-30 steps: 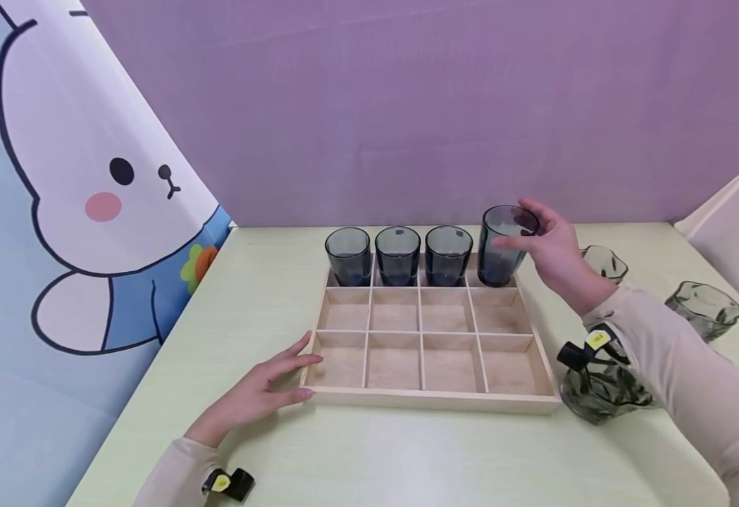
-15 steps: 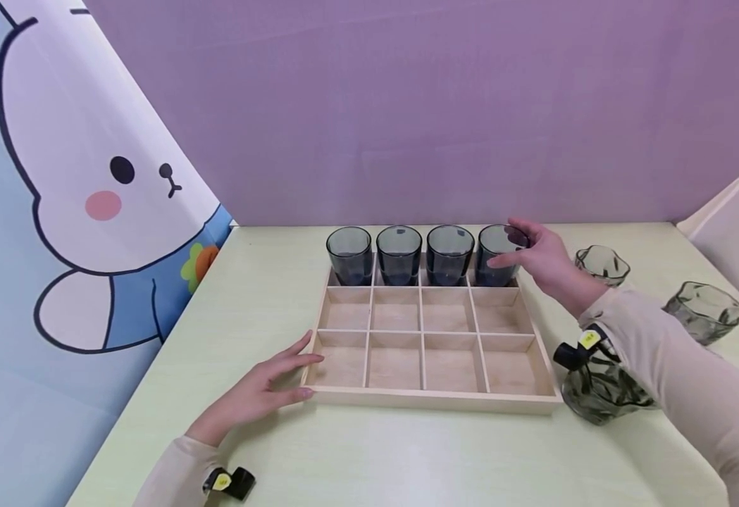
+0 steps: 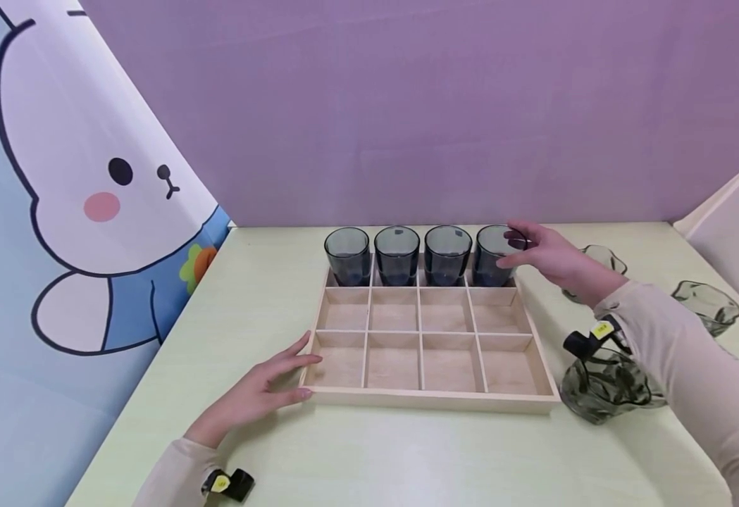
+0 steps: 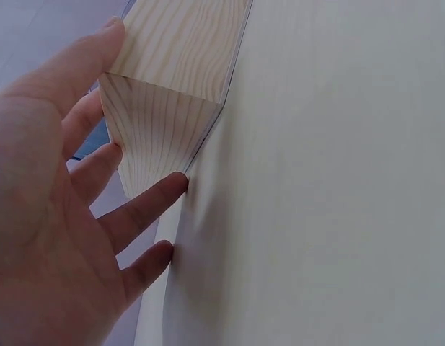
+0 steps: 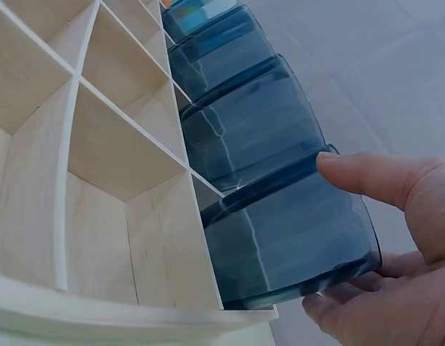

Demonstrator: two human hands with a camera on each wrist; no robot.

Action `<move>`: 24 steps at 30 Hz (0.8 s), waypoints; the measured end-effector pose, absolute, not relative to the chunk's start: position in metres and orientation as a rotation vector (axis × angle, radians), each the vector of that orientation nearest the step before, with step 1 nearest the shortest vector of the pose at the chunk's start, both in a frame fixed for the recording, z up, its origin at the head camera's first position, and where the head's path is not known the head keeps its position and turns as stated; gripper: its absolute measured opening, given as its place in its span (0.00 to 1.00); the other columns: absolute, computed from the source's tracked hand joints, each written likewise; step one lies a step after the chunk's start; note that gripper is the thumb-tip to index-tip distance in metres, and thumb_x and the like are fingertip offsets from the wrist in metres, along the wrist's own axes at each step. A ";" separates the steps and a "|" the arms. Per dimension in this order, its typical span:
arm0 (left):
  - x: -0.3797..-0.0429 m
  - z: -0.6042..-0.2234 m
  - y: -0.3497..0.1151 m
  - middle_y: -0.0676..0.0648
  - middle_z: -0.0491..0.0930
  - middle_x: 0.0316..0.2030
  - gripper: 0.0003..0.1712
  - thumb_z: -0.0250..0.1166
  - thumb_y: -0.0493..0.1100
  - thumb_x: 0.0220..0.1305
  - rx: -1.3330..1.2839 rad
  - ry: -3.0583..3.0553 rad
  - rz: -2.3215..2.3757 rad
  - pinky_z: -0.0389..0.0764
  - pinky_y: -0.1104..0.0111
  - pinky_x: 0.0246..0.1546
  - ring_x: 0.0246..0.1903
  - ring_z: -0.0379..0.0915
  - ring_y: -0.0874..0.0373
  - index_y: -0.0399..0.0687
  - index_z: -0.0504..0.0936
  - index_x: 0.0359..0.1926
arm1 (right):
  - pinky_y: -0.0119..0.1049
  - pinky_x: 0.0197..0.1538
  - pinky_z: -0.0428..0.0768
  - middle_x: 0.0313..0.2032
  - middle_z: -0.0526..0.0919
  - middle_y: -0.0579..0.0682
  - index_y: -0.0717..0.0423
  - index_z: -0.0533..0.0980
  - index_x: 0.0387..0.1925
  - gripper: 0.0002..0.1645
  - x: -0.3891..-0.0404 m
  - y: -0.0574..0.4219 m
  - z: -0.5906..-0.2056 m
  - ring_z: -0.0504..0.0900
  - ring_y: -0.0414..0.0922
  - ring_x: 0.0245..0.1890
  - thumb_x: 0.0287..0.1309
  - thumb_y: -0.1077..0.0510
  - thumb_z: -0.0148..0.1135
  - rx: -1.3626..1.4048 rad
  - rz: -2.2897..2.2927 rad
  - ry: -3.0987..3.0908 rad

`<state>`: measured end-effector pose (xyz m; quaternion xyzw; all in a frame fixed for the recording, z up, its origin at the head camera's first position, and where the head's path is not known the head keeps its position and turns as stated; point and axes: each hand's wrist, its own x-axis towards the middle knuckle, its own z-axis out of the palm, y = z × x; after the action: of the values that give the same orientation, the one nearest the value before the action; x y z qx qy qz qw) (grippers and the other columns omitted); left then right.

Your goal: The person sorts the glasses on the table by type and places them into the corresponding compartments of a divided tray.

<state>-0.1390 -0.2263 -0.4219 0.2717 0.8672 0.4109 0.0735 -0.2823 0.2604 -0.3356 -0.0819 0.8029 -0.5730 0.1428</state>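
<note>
Purple wall backs the counter (image 3: pixel 172 394); no writing is legible. Right hand (image 3: pixel 549 255) lightly grips the fourth blue glass (image 3: pixel 491 255); the left hand (image 4: pixel 56 216), fingers straight, touches the wooden tray's (image 3: pixel 432 401) corner, seen close only from its wrist.

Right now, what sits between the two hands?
In the head view, the wooden tray: left hand at its near corner, right hand on the far-right blue glass.

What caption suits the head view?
Right hand holds the fourth blue glass in the wooden tray's back row.
</note>
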 end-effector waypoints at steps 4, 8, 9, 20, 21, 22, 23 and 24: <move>-0.138 -0.421 -0.226 0.43 0.53 0.76 0.28 0.69 0.46 0.65 0.831 2.609 1.232 0.58 0.46 0.67 0.72 0.50 0.39 0.50 0.77 0.65 | 0.53 0.73 0.55 0.72 0.49 0.72 0.66 0.32 0.76 0.56 -0.280 0.263 -0.336 0.51 0.61 0.73 0.63 0.70 0.60 -0.225 -1.630 2.313; -0.138 -0.422 -0.227 0.43 0.53 0.76 0.28 0.69 0.46 0.65 0.834 2.613 1.230 0.58 0.49 0.68 0.72 0.50 0.39 0.50 0.77 0.65 | 0.53 0.72 0.57 0.72 0.48 0.72 0.64 0.28 0.76 0.57 -0.273 0.268 -0.332 0.56 0.61 0.70 0.65 0.66 0.60 -0.203 -1.628 2.313; -0.138 -0.422 -0.227 0.43 0.53 0.76 0.28 0.69 0.46 0.65 0.835 2.615 1.229 0.58 0.47 0.68 0.72 0.50 0.39 0.49 0.77 0.65 | 0.54 0.72 0.56 0.72 0.48 0.72 0.63 0.28 0.76 0.57 -0.271 0.270 -0.331 0.56 0.61 0.70 0.66 0.65 0.60 -0.199 -1.629 2.314; -0.137 -0.421 -0.227 0.44 0.52 0.76 0.28 0.70 0.47 0.64 0.817 2.609 1.236 0.57 0.39 0.65 0.73 0.49 0.39 0.50 0.77 0.65 | 0.21 0.53 0.71 0.71 0.53 0.66 0.62 0.33 0.77 0.51 -0.239 0.295 -0.326 0.60 0.54 0.69 0.70 0.64 0.56 -0.277 -1.645 2.364; -0.137 -0.420 -0.227 0.43 0.52 0.76 0.28 0.69 0.47 0.64 0.823 2.612 1.233 0.57 0.38 0.65 0.72 0.50 0.39 0.50 0.77 0.65 | 0.20 0.52 0.71 0.70 0.54 0.64 0.63 0.34 0.77 0.50 -0.236 0.297 -0.327 0.62 0.50 0.67 0.70 0.64 0.56 -0.294 -1.634 2.376; -0.137 -0.420 -0.227 0.43 0.53 0.76 0.28 0.69 0.46 0.65 0.825 2.612 1.236 0.57 0.38 0.65 0.72 0.50 0.38 0.51 0.77 0.65 | 0.20 0.52 0.71 0.69 0.57 0.62 0.63 0.35 0.77 0.50 -0.233 0.300 -0.328 0.65 0.44 0.65 0.70 0.64 0.56 -0.309 -1.623 2.390; -0.137 -0.420 -0.227 0.42 0.53 0.76 0.28 0.69 0.46 0.65 0.834 2.618 1.231 0.58 0.37 0.64 0.72 0.50 0.37 0.51 0.77 0.65 | 0.20 0.52 0.72 0.67 0.60 0.58 0.64 0.37 0.77 0.49 -0.230 0.303 -0.329 0.67 0.38 0.62 0.70 0.64 0.56 -0.328 -1.618 2.399; -0.137 -0.420 -0.226 0.42 0.53 0.76 0.27 0.69 0.46 0.65 0.830 2.618 1.233 0.57 0.37 0.64 0.72 0.50 0.37 0.51 0.77 0.65 | 0.20 0.51 0.72 0.65 0.63 0.54 0.65 0.38 0.77 0.48 -0.227 0.306 -0.330 0.68 0.33 0.60 0.70 0.65 0.57 -0.351 -1.616 2.402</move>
<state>-0.1367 -0.2265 -0.4195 0.2752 0.8677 0.4087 0.0654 -0.2271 0.3060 -0.3301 -0.1195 0.8184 -0.5506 0.1127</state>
